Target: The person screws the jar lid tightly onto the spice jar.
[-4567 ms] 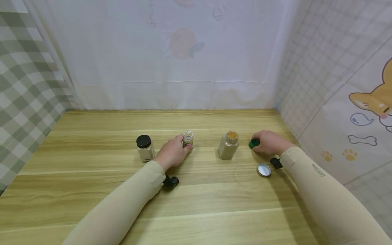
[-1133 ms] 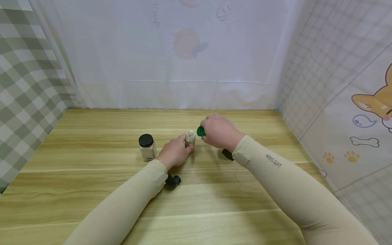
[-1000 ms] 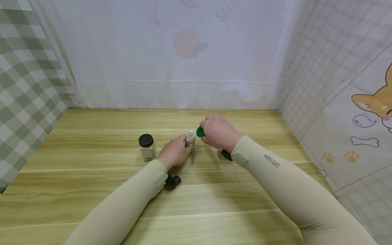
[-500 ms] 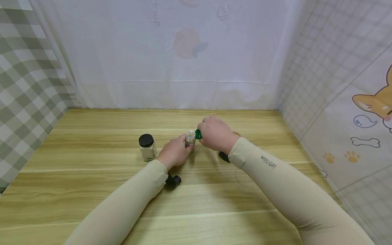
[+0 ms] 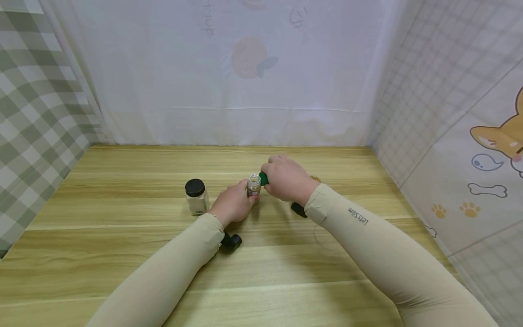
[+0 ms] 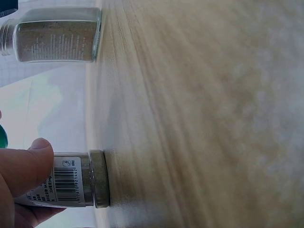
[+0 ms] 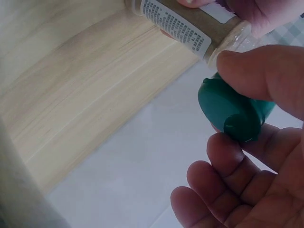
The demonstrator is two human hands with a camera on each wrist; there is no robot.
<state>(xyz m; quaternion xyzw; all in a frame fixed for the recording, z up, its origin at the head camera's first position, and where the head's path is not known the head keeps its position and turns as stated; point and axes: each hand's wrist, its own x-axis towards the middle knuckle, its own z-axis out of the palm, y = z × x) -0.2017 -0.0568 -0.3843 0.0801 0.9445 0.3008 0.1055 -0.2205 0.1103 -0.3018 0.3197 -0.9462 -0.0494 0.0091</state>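
In the head view, the left hand [image 5: 232, 204] holds a small round clear glass jar [image 5: 254, 180] upright and uncapped near the middle of the light wooden tabletop [image 5: 261, 277], its fingers clamped on the jar's side. The right hand [image 5: 286, 179] pinches a green plastic cap [image 5: 263, 178] just beside the jar's open mouth. To the left of the left hand stands a clear, square-sided jar with a black lid [image 5: 196, 200], filled with pale contents. Both arms wear beige sleeves [image 5: 359, 236], and a white curtain [image 5: 163, 68] hangs behind.

In the left wrist view, the left thumb presses along the small jar near its white barcode label [image 6: 68, 180], with the base at the tabletop. A square clear glass jar of brown powder [image 6: 57, 40] stands well apart from it.

In the right wrist view, the right thumb and index finger are clamped on the green cap, the other fingers curled loosely. The cap is close by the small jar's neck; whether they touch cannot be told. Brown powder shows inside the small jar.
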